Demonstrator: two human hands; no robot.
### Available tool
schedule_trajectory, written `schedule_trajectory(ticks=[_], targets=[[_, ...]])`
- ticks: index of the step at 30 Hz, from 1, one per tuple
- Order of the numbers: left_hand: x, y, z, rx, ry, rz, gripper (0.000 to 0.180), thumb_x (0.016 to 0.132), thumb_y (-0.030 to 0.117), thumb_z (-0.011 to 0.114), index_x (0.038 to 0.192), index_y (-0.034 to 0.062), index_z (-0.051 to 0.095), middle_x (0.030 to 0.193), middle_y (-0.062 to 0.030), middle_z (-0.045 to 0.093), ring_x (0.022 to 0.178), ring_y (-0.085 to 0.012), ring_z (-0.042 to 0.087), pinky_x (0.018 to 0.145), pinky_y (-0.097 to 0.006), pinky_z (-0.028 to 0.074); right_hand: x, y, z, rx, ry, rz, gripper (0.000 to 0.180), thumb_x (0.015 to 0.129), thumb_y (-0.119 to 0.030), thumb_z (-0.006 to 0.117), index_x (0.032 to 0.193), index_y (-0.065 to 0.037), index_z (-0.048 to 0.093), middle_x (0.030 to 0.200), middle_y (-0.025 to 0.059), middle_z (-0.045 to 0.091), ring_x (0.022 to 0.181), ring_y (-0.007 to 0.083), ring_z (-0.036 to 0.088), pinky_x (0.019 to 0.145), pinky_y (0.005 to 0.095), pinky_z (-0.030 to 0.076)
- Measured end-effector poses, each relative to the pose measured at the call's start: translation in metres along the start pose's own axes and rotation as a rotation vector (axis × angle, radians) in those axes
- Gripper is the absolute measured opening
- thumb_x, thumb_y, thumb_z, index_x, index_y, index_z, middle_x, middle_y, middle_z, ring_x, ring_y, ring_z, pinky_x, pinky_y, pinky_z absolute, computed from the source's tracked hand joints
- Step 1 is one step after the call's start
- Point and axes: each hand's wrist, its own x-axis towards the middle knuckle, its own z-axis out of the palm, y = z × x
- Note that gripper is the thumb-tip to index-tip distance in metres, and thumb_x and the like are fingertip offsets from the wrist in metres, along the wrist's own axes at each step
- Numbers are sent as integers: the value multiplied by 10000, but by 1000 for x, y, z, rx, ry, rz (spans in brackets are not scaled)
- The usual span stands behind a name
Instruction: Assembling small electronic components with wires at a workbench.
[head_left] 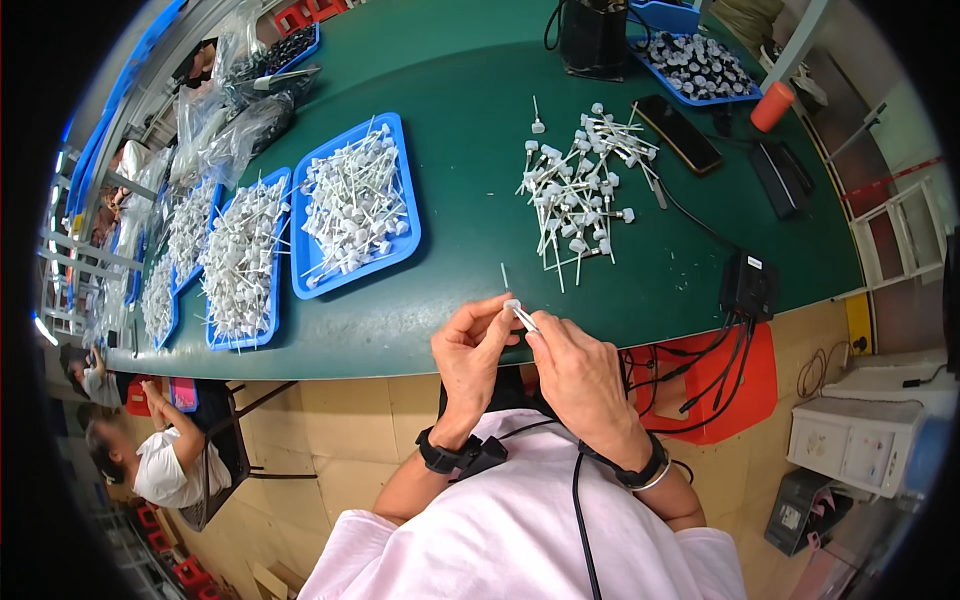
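Near the front edge of the green table, my two hands meet over a small white plastic cap with a thin stem [513,305]. The thumb and fingers of my left hand [467,365] pinch the cap end. My right hand [583,385] is closed on a thin white stick [526,319] that points up at the cap; whether the two are joined I cannot tell. A short pale stick [505,276] lies just beyond my fingers. Farther off is a loose pile of white capped sticks [575,190], with a single one [538,122] apart from it.
To the left, a blue tray [408,245] and several more hold white capped sticks. A phone [678,133], black case [780,178], orange cylinder [773,106] and cabled black box [748,285] lie at right. A red stool [745,385] stands below; another person [175,465] sits at left.
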Motion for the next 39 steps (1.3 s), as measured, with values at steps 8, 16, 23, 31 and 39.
schedule_trajectory(ticks=[8,16,23,31,39], targets=[[-4,-5,1,31,17,57,219,900,24,669,1112,-30,666,989,-92,708,880,-130,680,729,-233,552,2,-3,0,-28,-1,35,167,943,-125,566,1060,-7,552,787,163,615,647,366,621,525,447,487],[-6,-10,0,227,36,195,218,884,-11,673,1102,-24,677,971,-97,715,904,-128,679,794,-238,536,4,-4,3,-65,-17,44,162,949,-127,556,1050,-1,542,793,171,620,660,372,626,534,450,490],[-6,-10,0,124,27,129,217,886,-9,674,1102,-27,674,979,-100,714,912,-131,678,806,-241,535,4,0,3,-23,-10,25,140,950,-101,545,1044,1,532,800,178,621,692,383,625,547,459,484],[-3,-8,-4,-8,-17,15,206,897,35,678,1093,-30,667,991,-98,712,904,-135,682,751,-234,546,5,1,1,6,-2,6,124,941,-91,554,1031,-7,533,794,175,621,707,381,624,563,459,482],[-2,-6,-4,-25,-28,-21,199,898,43,679,1081,-34,665,992,-113,712,896,-159,693,717,-243,553,6,1,-2,5,4,-20,126,932,-81,560,1027,0,546,787,176,633,699,370,634,564,447,493]])
